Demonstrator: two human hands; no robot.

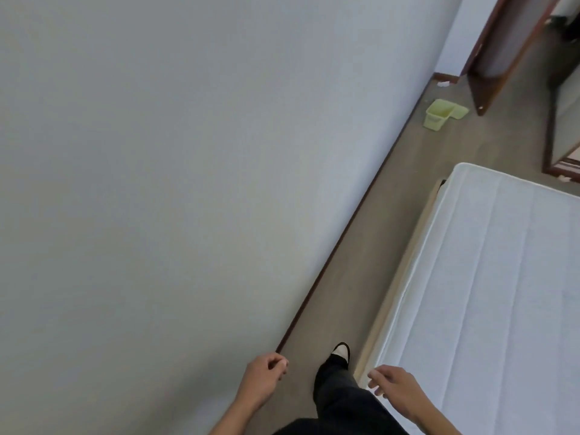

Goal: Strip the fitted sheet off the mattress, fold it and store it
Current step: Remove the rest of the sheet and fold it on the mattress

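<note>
The white quilted mattress (489, 293) fills the right side, lying on a pale bed frame (398, 277). I cannot tell whether its white cover is the fitted sheet. My left hand (263, 378) hangs over the floor beside the wall, fingers loosely curled and holding nothing. My right hand (395, 387) hovers over the near corner of the mattress with relaxed fingers, also holding nothing. My leg and dark shoe (340, 356) stand in the narrow strip of floor between wall and bed.
A plain wall (188, 167) with a dark baseboard runs along the left. A pale green bin (437, 114) sits on the floor by the wall further on. A brown door (502, 58) stands open at top right, near dark wooden furniture (561, 136).
</note>
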